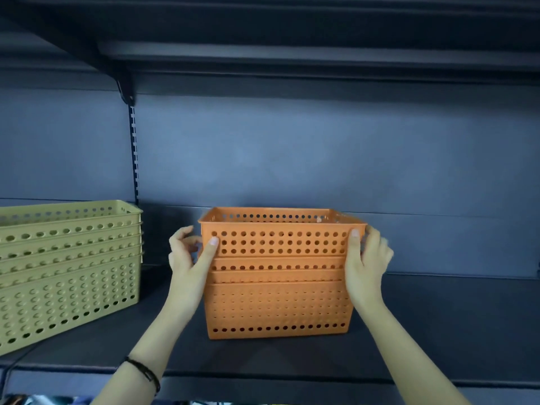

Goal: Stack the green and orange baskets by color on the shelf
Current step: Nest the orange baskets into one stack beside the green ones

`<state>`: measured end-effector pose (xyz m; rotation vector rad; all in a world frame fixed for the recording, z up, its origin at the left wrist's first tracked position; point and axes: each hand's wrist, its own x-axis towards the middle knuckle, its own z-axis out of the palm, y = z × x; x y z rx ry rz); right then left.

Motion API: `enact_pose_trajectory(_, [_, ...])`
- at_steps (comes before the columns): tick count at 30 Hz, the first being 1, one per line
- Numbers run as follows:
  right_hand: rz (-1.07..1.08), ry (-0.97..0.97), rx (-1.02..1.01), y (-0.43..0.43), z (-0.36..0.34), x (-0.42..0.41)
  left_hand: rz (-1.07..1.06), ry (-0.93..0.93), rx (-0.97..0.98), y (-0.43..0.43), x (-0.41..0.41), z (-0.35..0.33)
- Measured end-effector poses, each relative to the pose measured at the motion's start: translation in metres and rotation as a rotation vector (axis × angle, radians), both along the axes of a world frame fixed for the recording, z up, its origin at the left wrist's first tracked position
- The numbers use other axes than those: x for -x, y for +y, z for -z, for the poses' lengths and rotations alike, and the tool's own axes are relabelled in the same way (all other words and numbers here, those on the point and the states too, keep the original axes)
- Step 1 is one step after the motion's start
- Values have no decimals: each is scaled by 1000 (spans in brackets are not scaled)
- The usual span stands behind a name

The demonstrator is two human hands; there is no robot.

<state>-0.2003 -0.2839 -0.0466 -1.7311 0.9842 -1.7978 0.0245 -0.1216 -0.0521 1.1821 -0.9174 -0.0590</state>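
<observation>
On the dark metal shelf (438, 325) in front of you, the nested stack of orange perforated plastic baskets (277, 276) stands near the middle. The nested stack of green perforated plastic baskets (67, 264) stands to its left, apart from it, running out of view at the left edge. Your left hand (190, 255) lies against the left end of the top orange basket, your right hand (365, 258) against its right end. The slotted metal upright (133, 153) rises behind, between the two stacks.
</observation>
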Motion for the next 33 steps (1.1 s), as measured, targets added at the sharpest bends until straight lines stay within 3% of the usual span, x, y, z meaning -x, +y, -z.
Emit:
enact_pose_trajectory(2, [19, -33, -22, 7, 1, -2, -39, -38, -12, -3, 5, 1])
enact_pose_trajectory(7, [-285, -110, -66, 8, 10, 5, 103, -25, 15, -8, 6, 3])
enact_pose_trajectory(12, [-440, -77, -119, 12, 17, 14, 120, -24, 51, -8, 9, 12])
enact_pose_trajectory(24, [-604, -83, -145, 28, 25, 34, 178, -49, 64, 13, 21, 19])
enact_pose_trajectory(27, [-641, -95, -224, 39, 31, 33, 277, 24, 28, 21, 31, 19])
enact_pose_trajectory(33, [-652, -116, -252, 66, 34, 49, 253, 84, 13, 48, 52, 19])
